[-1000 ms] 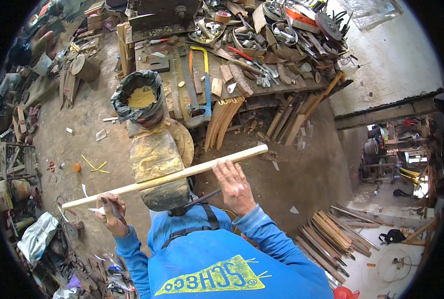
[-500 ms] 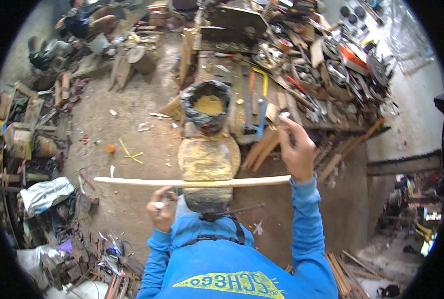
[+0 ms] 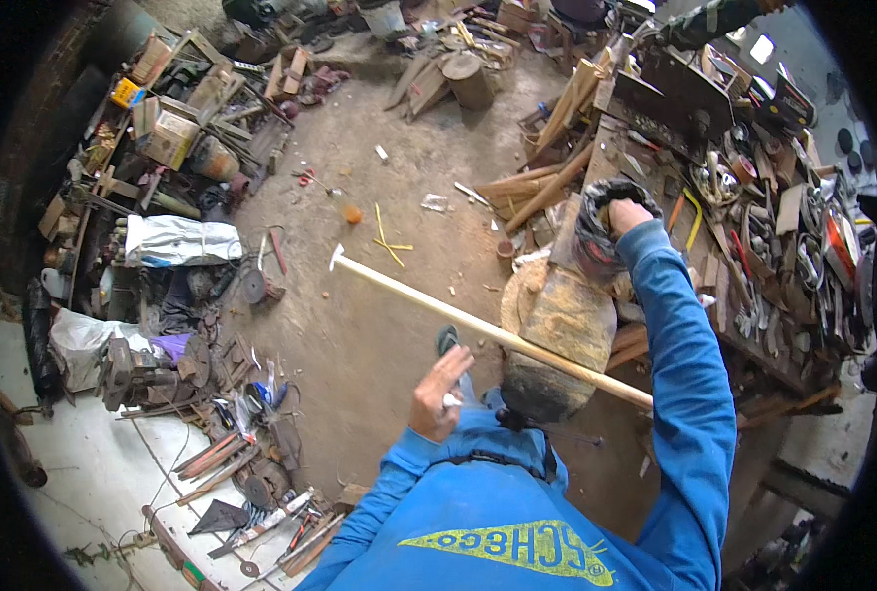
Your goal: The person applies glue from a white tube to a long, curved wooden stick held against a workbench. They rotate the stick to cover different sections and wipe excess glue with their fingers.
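A long, pale wooden stick (image 3: 458, 317) lies slantwise across the bench in front of me, over its worn, dusty surface (image 3: 569, 320) and dark rounded near end (image 3: 547, 386). A white bit (image 3: 336, 258) shows at the stick's far-left end; whether it touches is unclear. My left hand (image 3: 438, 399) is below the stick, fingers extended, with a small white object (image 3: 451, 400) held against the palm. My right hand (image 3: 630, 216) reaches into a black plastic bag (image 3: 596, 236), which held yellowish powder in the earlier view. Its fingers are hidden inside.
Tools and metal parts crowd the workbench (image 3: 754, 325) at right, with a yellow bow saw (image 3: 693, 219) near the bag. Boards (image 3: 569, 103) lean behind. Yellow strips (image 3: 391, 238) and an orange-ended item (image 3: 352, 214) lie on the floor. Scrap and boxes (image 3: 170, 138) pile up at left.
The view has turned left. My right hand has gone from near the stick's right end into the black bag. My left hand's fingers have straightened, the white object still in it.
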Action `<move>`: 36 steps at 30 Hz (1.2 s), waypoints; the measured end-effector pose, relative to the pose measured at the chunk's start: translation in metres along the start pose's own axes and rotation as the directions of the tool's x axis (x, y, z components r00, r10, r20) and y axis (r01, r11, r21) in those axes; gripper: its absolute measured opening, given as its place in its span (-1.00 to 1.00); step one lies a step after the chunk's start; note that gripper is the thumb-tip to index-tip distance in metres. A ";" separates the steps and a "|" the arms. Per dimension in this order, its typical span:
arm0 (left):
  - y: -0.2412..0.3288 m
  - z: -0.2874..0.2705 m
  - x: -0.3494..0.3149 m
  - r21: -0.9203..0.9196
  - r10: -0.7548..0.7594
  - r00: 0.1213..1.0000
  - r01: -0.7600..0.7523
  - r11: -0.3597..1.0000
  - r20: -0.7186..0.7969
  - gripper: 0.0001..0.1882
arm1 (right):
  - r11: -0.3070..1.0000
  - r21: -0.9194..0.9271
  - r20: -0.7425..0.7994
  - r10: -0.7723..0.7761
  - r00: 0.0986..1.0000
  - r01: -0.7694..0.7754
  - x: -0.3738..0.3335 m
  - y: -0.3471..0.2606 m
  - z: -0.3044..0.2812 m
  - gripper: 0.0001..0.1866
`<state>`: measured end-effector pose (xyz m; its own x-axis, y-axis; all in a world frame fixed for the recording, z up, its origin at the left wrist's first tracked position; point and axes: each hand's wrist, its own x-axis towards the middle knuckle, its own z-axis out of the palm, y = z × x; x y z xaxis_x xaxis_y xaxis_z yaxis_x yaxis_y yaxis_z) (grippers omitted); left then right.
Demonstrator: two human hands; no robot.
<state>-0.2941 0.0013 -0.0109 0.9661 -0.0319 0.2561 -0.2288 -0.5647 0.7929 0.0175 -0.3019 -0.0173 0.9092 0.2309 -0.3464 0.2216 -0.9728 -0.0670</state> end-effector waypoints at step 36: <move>-0.145 -0.146 0.049 -0.229 -0.313 0.848 0.233 0.945 -0.428 -0.59 | 0.788 0.531 -0.572 0.061 0.818 0.313 -0.148 -0.257 0.074 -0.92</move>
<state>-0.2306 0.2018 -0.0321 0.8399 0.5022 0.2059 -0.0187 -0.3522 0.9357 -0.2003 -0.0872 -0.0178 0.9588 0.1385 0.2479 0.2715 -0.7024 -0.6579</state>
